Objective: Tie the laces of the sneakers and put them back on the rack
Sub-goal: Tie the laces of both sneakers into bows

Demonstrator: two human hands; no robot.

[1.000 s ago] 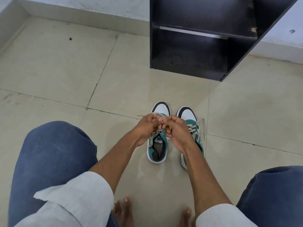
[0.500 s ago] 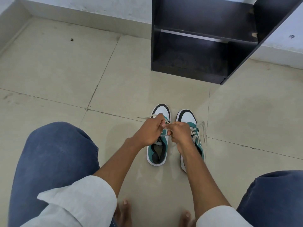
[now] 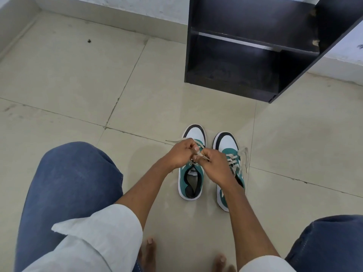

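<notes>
Two teal, white and black sneakers stand side by side on the tiled floor, toes pointing away from me. Over the left sneaker [image 3: 191, 184] my left hand [image 3: 179, 153] and my right hand [image 3: 216, 164] meet, each pinching a strand of its pale lace [image 3: 199, 154]. One lace end trails to the left past my left hand. The right sneaker [image 3: 227, 146] has loose laces [image 3: 244, 157] hanging over its outer side; my right wrist covers its heel. The black shoe rack [image 3: 255, 50] stands beyond the shoes, its shelves bare.
My knees in blue jeans [image 3: 70, 185] frame the scene left and right, and my bare toes [image 3: 149, 250] show at the bottom. A white wall and skirting [image 3: 110, 6] run along the back. Beige floor tiles [image 3: 68, 75] stretch to the left.
Both hands stay joined over the left sneaker, and the lace end now sticks out to the left of my left hand. The view has tilted so the rack sits lower in frame.
</notes>
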